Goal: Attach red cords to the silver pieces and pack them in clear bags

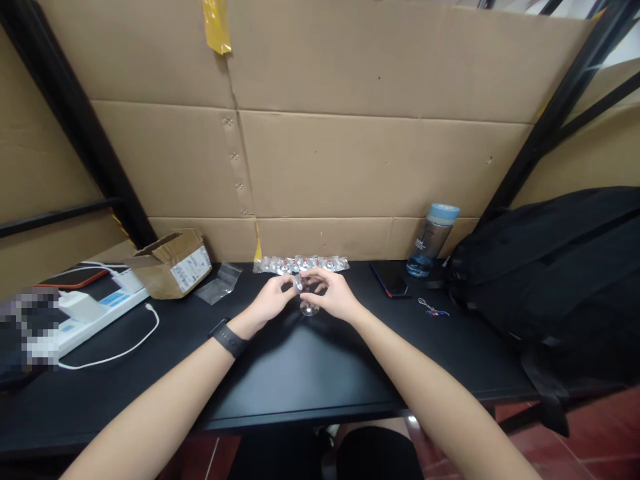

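Note:
A small clear plastic piece [309,309] with a round, disc-like lower end is between my hands, just above or on the black table; I cannot tell which. Its upper rounded part [299,284] looks transparent too, and whether both parts are one piece is unclear. My left hand [273,298], with a dark watch at the wrist, pinches the upper part from the left. From the right, my right hand [334,293] curls its thumb and fingers around the piece, hiding its middle. Right behind the fingers lies a row of small clear packets [285,265] with red marks.
An opened cardboard box [173,263], a clear plastic bag [220,283] and a white power strip [95,320] with cables lie left. To the right are a phone [391,280], a small charm [434,311], a blue-lidded bottle [431,240] and a black backpack [550,280]. Cardboard [325,160] walls the back.

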### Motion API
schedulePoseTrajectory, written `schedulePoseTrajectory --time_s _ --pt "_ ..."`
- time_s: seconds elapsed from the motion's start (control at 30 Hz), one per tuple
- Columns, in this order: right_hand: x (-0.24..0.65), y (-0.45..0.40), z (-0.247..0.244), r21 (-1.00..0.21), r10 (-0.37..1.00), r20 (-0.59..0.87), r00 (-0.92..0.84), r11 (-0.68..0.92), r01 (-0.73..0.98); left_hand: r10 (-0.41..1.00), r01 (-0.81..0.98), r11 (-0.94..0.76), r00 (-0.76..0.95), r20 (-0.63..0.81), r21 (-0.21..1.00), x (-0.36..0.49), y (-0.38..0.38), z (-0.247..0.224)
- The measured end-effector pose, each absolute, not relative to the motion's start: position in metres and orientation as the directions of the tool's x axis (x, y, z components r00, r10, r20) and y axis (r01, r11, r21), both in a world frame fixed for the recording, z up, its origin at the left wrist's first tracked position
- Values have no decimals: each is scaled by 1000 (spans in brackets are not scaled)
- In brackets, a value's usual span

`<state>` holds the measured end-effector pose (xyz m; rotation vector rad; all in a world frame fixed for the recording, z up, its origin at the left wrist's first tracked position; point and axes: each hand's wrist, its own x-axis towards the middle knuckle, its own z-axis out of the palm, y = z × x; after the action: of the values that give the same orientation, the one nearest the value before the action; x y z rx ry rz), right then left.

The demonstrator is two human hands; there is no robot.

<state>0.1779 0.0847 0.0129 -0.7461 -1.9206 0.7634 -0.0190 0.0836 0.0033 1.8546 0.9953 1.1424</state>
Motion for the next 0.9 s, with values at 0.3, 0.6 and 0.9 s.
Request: schedulePoseTrajectory --time_s 0.3,0.6,0.9 --pt "183 81 22 -666 704 550 -449 694 272 896 216 -407 282 343 887 -23 79 12" --pt "176 75 20 -758 741 535 -406 633 156 842 512 -535 260 473 672 -24 80 9" --pt "176 78 17 -783 755 519 -401 608 131 848 497 -528 264 460 689 -26 82 8"
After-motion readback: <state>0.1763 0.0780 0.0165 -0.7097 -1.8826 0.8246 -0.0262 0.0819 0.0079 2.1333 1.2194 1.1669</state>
